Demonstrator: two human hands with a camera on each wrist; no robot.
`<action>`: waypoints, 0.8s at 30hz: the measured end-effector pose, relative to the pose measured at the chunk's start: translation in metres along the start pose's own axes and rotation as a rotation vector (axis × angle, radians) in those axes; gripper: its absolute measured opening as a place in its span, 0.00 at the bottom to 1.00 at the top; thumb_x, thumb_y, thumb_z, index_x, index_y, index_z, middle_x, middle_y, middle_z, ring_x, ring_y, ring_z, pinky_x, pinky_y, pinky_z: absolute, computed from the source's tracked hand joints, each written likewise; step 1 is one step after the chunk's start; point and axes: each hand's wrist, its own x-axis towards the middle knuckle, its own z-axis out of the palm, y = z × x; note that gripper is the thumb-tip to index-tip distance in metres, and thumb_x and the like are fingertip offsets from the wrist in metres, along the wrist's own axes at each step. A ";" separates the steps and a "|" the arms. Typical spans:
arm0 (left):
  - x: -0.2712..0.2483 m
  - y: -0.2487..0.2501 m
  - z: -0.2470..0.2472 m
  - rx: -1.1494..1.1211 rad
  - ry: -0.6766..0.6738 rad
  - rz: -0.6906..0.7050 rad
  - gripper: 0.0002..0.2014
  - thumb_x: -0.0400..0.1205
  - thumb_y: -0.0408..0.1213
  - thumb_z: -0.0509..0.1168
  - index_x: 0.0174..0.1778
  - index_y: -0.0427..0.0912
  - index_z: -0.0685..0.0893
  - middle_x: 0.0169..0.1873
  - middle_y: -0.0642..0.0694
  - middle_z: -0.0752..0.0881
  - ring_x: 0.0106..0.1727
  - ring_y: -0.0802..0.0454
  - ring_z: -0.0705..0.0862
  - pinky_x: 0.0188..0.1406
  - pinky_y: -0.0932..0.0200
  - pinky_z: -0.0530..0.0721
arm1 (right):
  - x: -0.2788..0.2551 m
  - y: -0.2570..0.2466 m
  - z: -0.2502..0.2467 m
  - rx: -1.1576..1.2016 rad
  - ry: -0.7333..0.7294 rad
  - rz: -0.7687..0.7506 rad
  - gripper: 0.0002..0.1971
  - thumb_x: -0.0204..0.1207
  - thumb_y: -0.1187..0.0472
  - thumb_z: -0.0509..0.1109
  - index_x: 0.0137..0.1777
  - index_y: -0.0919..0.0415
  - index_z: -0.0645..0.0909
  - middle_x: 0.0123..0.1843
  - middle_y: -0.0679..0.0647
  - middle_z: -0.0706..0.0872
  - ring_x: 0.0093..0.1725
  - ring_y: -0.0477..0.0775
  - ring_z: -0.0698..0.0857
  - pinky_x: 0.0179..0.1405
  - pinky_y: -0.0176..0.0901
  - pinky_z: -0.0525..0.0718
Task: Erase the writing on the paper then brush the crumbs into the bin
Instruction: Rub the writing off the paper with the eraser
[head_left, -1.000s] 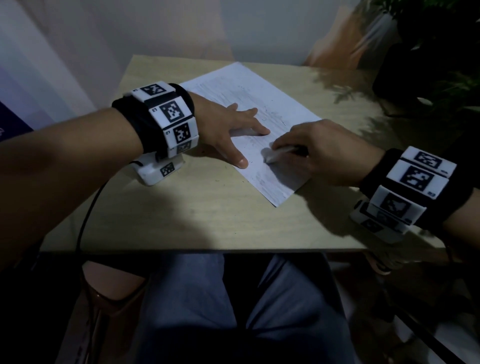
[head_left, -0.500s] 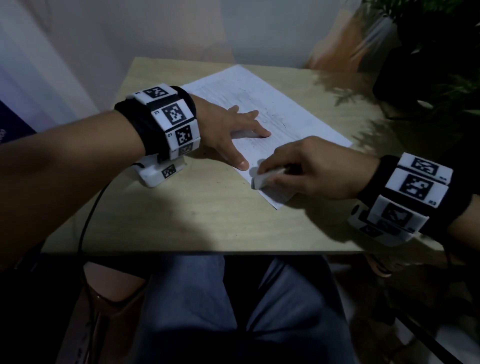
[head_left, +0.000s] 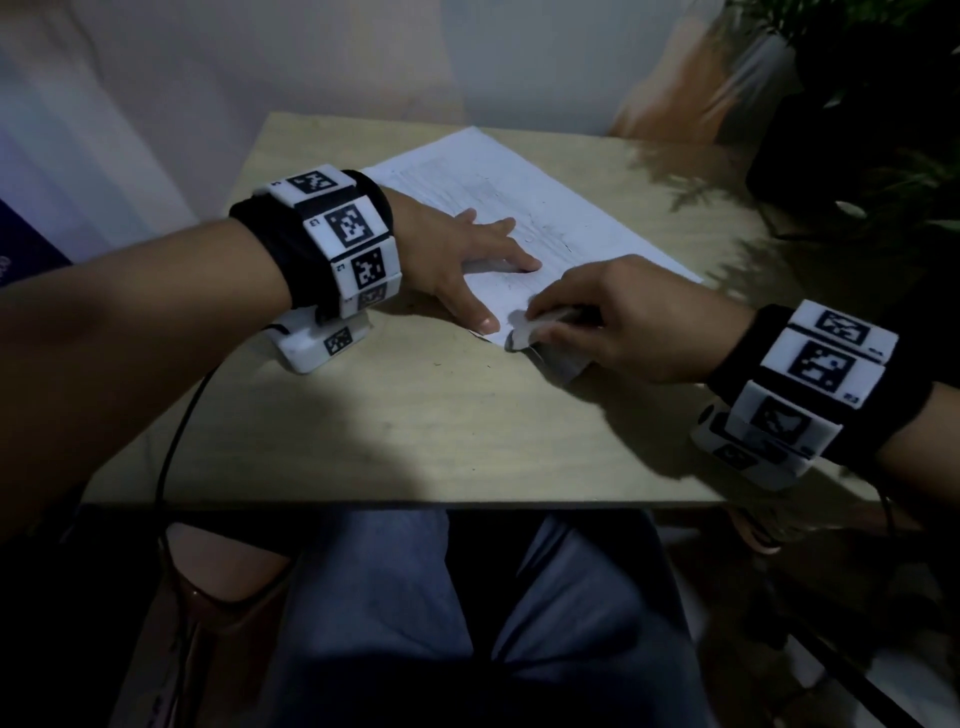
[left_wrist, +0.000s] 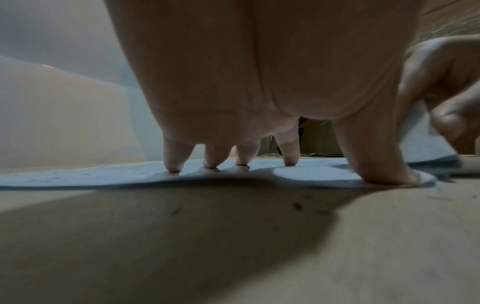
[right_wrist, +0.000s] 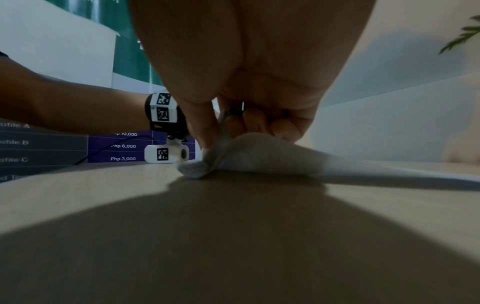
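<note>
Since a moment ago the right hand (head_left: 618, 322) has slid back along the near edge of the paper (head_left: 519, 208), closer to the left thumb, and now the near corner of the sheet is bent up under it. One second ago that hand was further up the page. Its fingers are curled tight round a small white eraser (head_left: 535, 330), and the eraser end pushes on the sheet just beside the left thumb. In the right wrist view the fingers (right_wrist: 259, 121) bunch together over the lifted paper (right_wrist: 272, 152), which makes a little hump above the table (right_wrist: 78, 185).

Staying where it was, the left hand (head_left: 457, 249) lies flat with its fingers spread apart. Its fingertips (left_wrist: 174, 166) and thumb press down on the paper (left_wrist: 78, 176) to hold it, and it grips nothing.

The paper lies slanted on the light wooden table (head_left: 415, 415), reaching from the far side to the two hands. Faint grey writing shows on it. Tiny dark crumbs (left_wrist: 297, 205) lie on the table just beside the sheet.

Both wrists wear black bands with white blocks that have black square patterns. Green plant leaves (head_left: 883, 62) sit at the far right. The person's legs in blue trousers (head_left: 467, 623) are under the table. I cannot see a bin
</note>
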 end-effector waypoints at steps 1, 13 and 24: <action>0.000 0.000 0.000 -0.003 0.001 0.001 0.48 0.70 0.70 0.70 0.84 0.79 0.51 0.88 0.64 0.36 0.89 0.52 0.34 0.88 0.34 0.41 | 0.000 -0.003 0.001 -0.022 0.004 -0.017 0.30 0.75 0.31 0.56 0.59 0.51 0.89 0.54 0.46 0.90 0.51 0.49 0.86 0.55 0.53 0.83; -0.002 0.002 0.002 0.019 0.012 -0.002 0.49 0.70 0.72 0.70 0.85 0.78 0.51 0.88 0.64 0.36 0.89 0.51 0.34 0.87 0.31 0.41 | -0.003 -0.006 0.004 0.021 0.016 -0.016 0.18 0.79 0.39 0.65 0.57 0.49 0.87 0.42 0.41 0.88 0.39 0.41 0.82 0.43 0.41 0.79; -0.004 0.003 0.002 -0.016 0.024 0.000 0.47 0.74 0.67 0.73 0.85 0.77 0.53 0.88 0.65 0.37 0.89 0.52 0.34 0.88 0.37 0.42 | 0.000 -0.005 0.004 0.036 0.009 -0.071 0.24 0.79 0.34 0.60 0.58 0.48 0.88 0.52 0.43 0.91 0.49 0.47 0.87 0.51 0.51 0.84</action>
